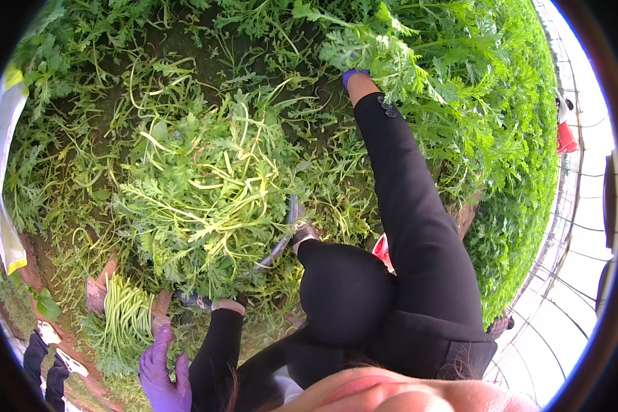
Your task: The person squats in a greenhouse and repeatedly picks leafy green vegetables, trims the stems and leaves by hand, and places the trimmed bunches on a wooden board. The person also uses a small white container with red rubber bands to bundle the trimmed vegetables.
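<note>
Big green plants [487,144] fill the side from 1 to 4 o'clock. Next in size is a fluffy heap of picked greens [216,185], near the middle toward 9 o'clock, with pale stems on top. A curved grey rim [276,253] peeks out at the heap's 4 o'clock side. At the far 9 o'clock edge stands a white and yellow bag [3,172]. A leafy bunch [384,58] is up near 1 o'clock, right in front of the right hand. At 8 o'clock, a neat bundle of green stems [129,309] sits between two bits of wood [97,294].

The left hand [163,374] wears a purple glove at 7 o'clock. Its fingers are loose and apart, and it is just beside the bundle. The right hand [353,74], in purple too, is near 1 o'clock. Leaves hide most of it, so I cannot tell if it grips anything. The smallest thing is a red and white bit [383,253] by the right sleeve [419,206].
</note>
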